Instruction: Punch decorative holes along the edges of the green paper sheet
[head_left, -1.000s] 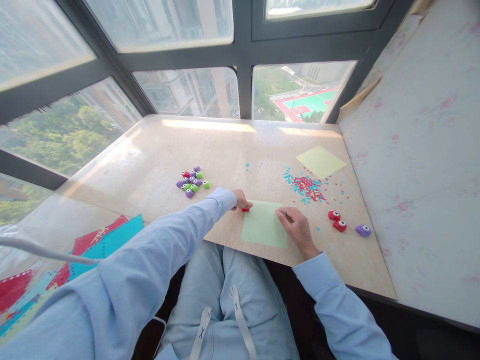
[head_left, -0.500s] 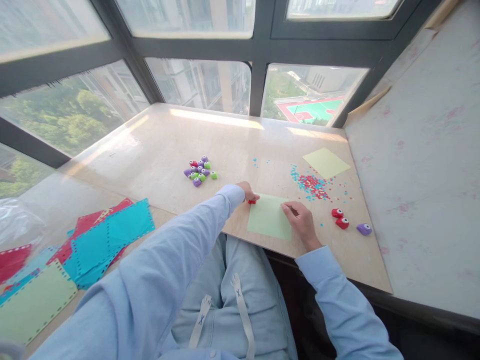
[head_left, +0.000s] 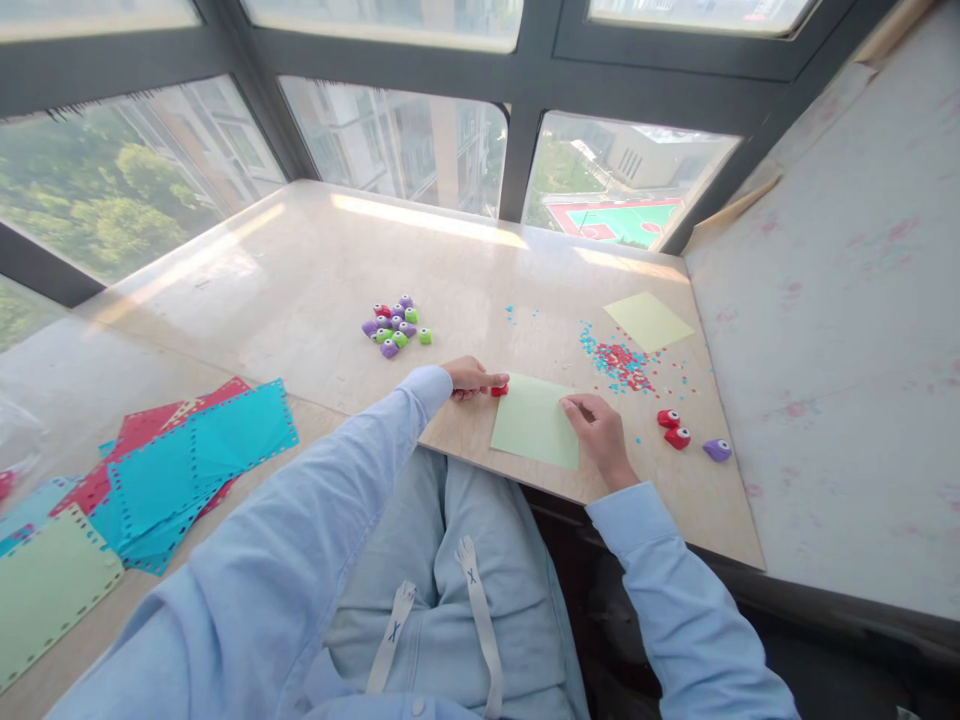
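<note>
A pale green sheet of paper (head_left: 534, 425) lies flat near the table's front edge. At its upper left corner sits a small red craft punch (head_left: 499, 390). My left hand (head_left: 471, 378) is closed on this punch, thumb stretched over its top. My right hand (head_left: 596, 425) pinches the sheet's right edge between thumb and fingers. To the right of that hand stand two red punches (head_left: 677, 437) and a purple punch (head_left: 717, 450).
Red and blue paper bits (head_left: 626, 368) lie scattered near a pale yellow sheet (head_left: 649, 321). Several purple, green and red punches (head_left: 397, 322) cluster left of centre. Hole-edged blue sheets (head_left: 240, 430), with red and green ones, overlap at the left. A papered wall (head_left: 825, 350) bounds the right.
My left hand has turned slightly, showing more of its fingers and of the red punch. The view has shifted a little. My right hand keeps its pinch on the sheet.
</note>
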